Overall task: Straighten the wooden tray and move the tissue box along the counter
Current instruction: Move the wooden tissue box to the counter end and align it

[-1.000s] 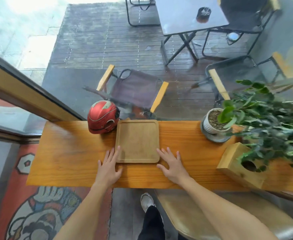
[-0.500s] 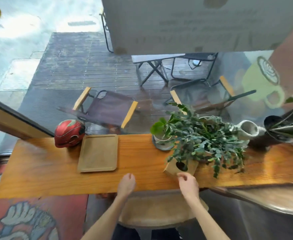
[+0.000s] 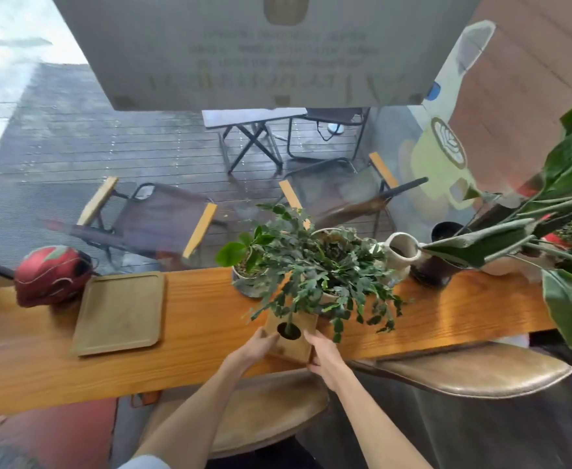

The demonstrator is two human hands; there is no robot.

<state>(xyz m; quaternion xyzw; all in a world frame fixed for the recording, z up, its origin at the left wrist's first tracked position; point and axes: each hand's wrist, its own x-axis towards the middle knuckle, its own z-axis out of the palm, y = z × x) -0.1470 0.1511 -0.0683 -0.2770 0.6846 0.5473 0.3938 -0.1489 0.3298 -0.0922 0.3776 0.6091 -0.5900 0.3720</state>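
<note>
The wooden tissue box (image 3: 294, 345) with a round dark hole on top sits near the counter's front edge, partly under trailing plant leaves. My left hand (image 3: 255, 345) presses its left side and my right hand (image 3: 323, 353) grips its right side. The wooden tray (image 3: 120, 313) lies flat on the counter (image 3: 210, 333) to the left, apart from both hands, its edges roughly square with the counter.
A red helmet (image 3: 52, 274) sits left of the tray. Behind the box stand potted plants (image 3: 315, 275), a white jug (image 3: 401, 253) and a dark pot (image 3: 436, 262). Large leaves (image 3: 565, 231) reach in from the right. Brown stool seats (image 3: 474, 370) are below the counter.
Both hands left the tray, moved right along the counter and closed on the sides of the tissue box. The view swung right with them.
</note>
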